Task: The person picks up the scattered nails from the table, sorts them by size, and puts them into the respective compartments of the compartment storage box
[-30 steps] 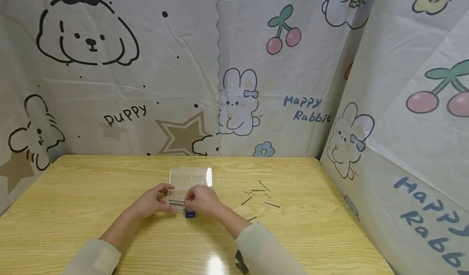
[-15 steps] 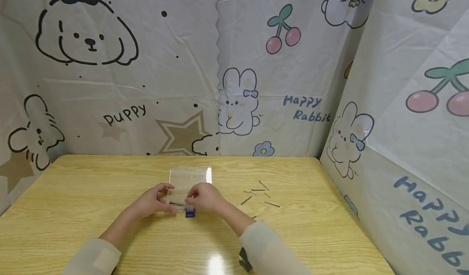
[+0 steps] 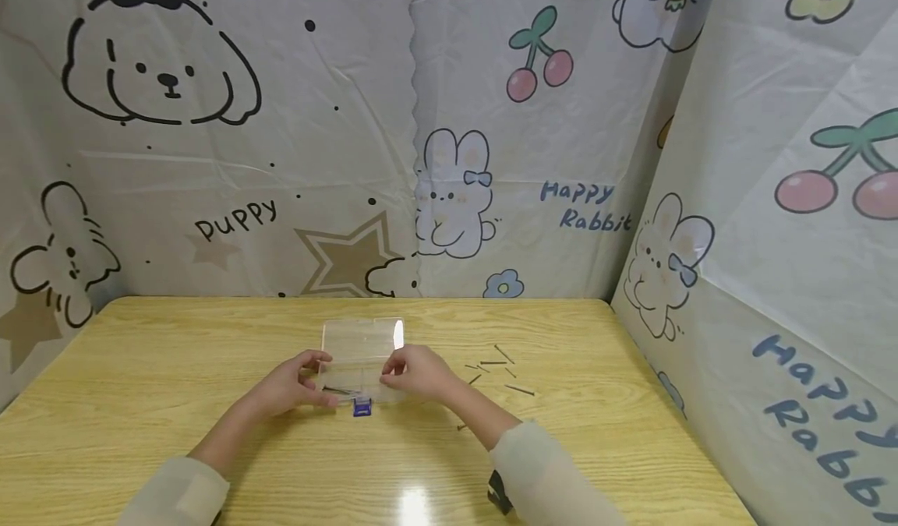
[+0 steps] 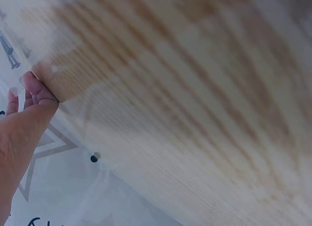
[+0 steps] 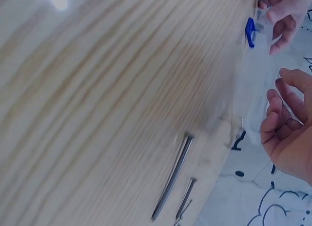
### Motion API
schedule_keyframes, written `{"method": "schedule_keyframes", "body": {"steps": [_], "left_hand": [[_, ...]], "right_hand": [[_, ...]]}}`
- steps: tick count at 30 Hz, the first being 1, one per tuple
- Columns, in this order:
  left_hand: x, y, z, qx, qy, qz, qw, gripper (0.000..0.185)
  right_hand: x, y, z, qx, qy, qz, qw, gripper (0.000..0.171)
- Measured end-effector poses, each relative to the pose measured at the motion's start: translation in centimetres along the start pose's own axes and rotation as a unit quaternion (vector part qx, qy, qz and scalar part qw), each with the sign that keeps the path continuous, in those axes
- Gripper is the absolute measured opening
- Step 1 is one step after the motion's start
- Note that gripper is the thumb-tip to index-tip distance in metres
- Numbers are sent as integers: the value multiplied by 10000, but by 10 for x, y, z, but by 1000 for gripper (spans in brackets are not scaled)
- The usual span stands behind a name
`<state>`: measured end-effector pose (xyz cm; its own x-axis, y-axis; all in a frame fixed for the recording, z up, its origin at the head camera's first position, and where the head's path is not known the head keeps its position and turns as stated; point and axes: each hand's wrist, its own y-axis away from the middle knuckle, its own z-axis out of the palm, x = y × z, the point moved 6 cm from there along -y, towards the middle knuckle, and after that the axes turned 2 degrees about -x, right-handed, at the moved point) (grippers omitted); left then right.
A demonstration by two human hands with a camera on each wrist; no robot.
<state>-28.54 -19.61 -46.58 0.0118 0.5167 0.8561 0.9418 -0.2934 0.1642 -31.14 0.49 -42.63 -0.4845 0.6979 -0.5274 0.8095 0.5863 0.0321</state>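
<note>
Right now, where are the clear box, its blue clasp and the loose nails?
clear box (image 3: 361, 340), head view, open lid panel.
blue clasp (image 3: 362, 407), head view, middle of the clasp.
loose nails (image 3: 521, 390), head view, shaft of one nail on the table.

Light wood-grain surface (image 3: 175, 370), bright glare spot near the front edge. Printed cartoon sheets (image 3: 281, 160) hung behind and along the right side: puppy (image 3: 157, 66), star (image 3: 347, 257), rabbit (image 3: 452, 195), cherries (image 3: 536, 58), with "puppy" and "Happy Rabbit" lettering. Second rabbit print (image 3: 666, 265) and larger cherries (image 3: 838, 167) on the right-hand sheet.
</note>
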Motion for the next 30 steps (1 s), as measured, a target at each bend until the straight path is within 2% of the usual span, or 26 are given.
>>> {"method": "schedule_keyframes", "body": {"steps": [9, 18, 25, 30], "left_hand": [[0, 2, -1, -3, -50, -2, 10000, 80], [2, 2, -1, 25, -62, -17, 10000, 80], [1, 2, -1, 12, 33, 54, 10000, 78], [0, 1, 0, -7, 43, 71, 10000, 79]], "right_hand": [[22, 17, -10, 10, -101, 150, 9998, 11], [37, 36, -17, -32, -152, 23, 9999, 11], [51, 52, -24, -1, 57, 60, 10000, 11], [63, 66, -29, -5, 21, 102, 9999, 9]]}}
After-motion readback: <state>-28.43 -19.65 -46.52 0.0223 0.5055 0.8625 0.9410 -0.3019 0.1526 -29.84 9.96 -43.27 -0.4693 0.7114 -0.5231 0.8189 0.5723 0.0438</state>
